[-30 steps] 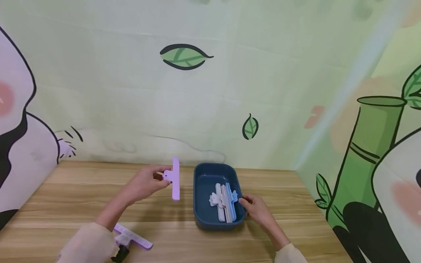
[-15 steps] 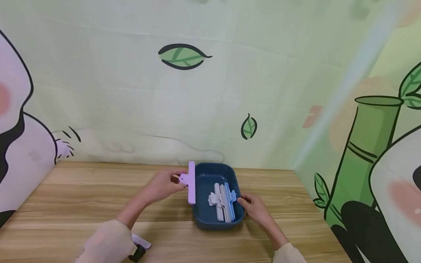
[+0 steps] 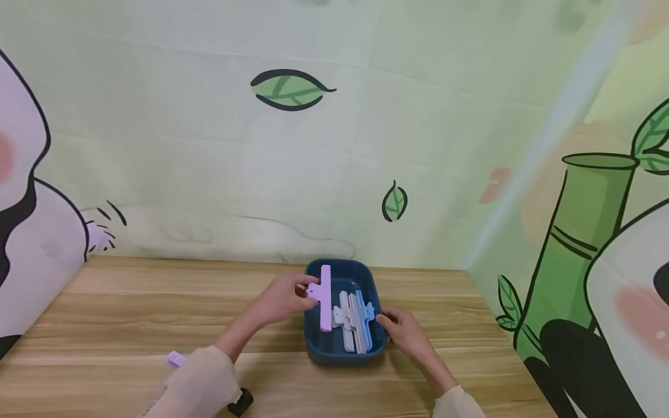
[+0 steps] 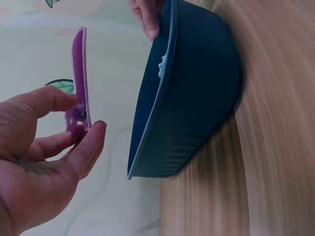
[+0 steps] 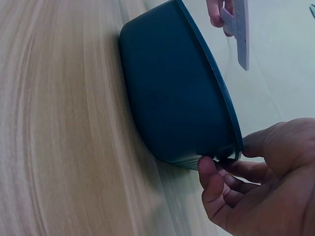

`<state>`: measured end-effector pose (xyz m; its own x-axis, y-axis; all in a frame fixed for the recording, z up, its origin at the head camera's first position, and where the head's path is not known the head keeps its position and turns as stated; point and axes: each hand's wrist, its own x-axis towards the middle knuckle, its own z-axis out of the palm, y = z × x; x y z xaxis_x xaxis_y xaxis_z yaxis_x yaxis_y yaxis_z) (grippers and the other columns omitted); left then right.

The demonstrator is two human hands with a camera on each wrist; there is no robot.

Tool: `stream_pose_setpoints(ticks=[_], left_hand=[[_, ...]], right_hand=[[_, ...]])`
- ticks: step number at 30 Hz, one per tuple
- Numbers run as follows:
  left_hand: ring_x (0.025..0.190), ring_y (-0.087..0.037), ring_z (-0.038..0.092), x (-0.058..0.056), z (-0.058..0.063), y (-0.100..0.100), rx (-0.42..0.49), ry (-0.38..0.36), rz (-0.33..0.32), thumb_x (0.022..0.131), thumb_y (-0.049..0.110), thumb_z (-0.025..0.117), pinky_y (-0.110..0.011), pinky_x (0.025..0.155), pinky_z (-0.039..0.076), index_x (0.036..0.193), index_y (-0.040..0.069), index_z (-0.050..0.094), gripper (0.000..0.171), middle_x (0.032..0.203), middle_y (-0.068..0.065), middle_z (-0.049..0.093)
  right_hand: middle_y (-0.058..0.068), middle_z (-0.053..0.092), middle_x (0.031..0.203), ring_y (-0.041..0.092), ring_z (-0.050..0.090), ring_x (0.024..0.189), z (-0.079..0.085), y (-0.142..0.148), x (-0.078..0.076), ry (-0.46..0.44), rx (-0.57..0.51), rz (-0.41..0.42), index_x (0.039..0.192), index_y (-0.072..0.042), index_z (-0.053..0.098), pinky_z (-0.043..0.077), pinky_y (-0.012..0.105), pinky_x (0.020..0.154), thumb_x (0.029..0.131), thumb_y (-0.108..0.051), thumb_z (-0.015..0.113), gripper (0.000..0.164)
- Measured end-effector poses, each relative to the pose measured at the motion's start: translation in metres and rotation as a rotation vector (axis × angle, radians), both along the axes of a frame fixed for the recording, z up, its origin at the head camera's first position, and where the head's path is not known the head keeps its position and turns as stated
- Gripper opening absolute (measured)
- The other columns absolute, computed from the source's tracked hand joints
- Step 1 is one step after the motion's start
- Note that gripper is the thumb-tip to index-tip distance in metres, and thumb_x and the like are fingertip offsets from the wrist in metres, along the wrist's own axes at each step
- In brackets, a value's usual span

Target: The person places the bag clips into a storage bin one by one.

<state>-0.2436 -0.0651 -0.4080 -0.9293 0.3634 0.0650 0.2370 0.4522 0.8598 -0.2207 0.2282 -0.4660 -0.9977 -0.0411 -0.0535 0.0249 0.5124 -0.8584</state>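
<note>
A purple bag clip (image 3: 326, 299) is pinched by its handle in my left hand (image 3: 279, 299), its long bar over the left part of a dark blue plastic box (image 3: 340, 361). The left wrist view shows the purple clip (image 4: 80, 73) edge-on and apart from the box wall (image 4: 206, 88). Inside the box lie a white clip (image 3: 346, 322), a pale pinkish clip (image 3: 358, 325) and a light blue clip (image 3: 366, 319), side by side. My right hand (image 3: 407, 334) grips the box's right rim; in the right wrist view its thumb (image 5: 256, 142) lies at the rim with fingers outside the wall.
Another purple clip (image 3: 176, 358) lies on the wooden table (image 3: 130, 313), mostly hidden by my left sleeve (image 3: 195, 383). A black object (image 3: 241, 402) shows beside that cuff. A printed fabric backdrop (image 3: 209, 145) stands behind the table.
My left hand has carried the purple clip rightward from beside the box to over its left part. The left sleeve now covers most of the table clip. The right hand stays at the rim.
</note>
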Motion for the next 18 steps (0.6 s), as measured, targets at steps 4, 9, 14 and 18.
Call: stream_pose_setpoints(ticks=[4,9,14,18], left_hand=[[0.092,-0.024,0.063,-0.002,-0.002,0.005,-0.004,-0.005,0.007,0.09,0.009,0.076,-0.035,0.079,0.06,0.132,0.0,0.067,0.043,0.109,-0.011,0.069],[0.088,-0.023,0.062,-0.006,-0.005,0.008,-0.02,0.023,-0.008,0.09,0.009,0.078,-0.032,0.075,0.059,0.131,-0.001,0.067,0.044,0.104,-0.011,0.069],[0.084,-0.022,0.059,-0.009,-0.007,0.012,-0.061,0.056,-0.019,0.089,0.009,0.079,-0.03,0.071,0.057,0.131,-0.002,0.068,0.044,0.096,-0.008,0.066],[0.083,-0.021,0.057,-0.011,-0.01,0.014,-0.085,0.049,-0.003,0.09,0.008,0.079,-0.029,0.07,0.056,0.132,-0.001,0.067,0.045,0.095,-0.008,0.063]], right_hand=[[0.016,0.069,0.108,0.027,0.064,0.088,0.0,-0.001,0.0,-0.001,-0.01,-0.001,0.126,0.005,0.068,0.059,0.035,0.07,0.105,-0.008,0.058,0.027],[0.016,0.069,0.109,0.027,0.064,0.089,0.0,-0.001,0.001,-0.006,-0.02,-0.001,0.127,0.005,0.068,0.058,0.035,0.071,0.105,-0.008,0.057,0.027],[0.016,0.068,0.109,0.027,0.063,0.089,0.0,-0.001,0.001,-0.013,-0.023,-0.001,0.128,0.005,0.067,0.057,0.035,0.071,0.106,-0.008,0.056,0.028],[0.015,0.068,0.109,0.027,0.062,0.088,0.001,-0.001,0.001,-0.015,-0.017,0.0,0.129,0.005,0.067,0.057,0.035,0.07,0.106,-0.009,0.056,0.029]])
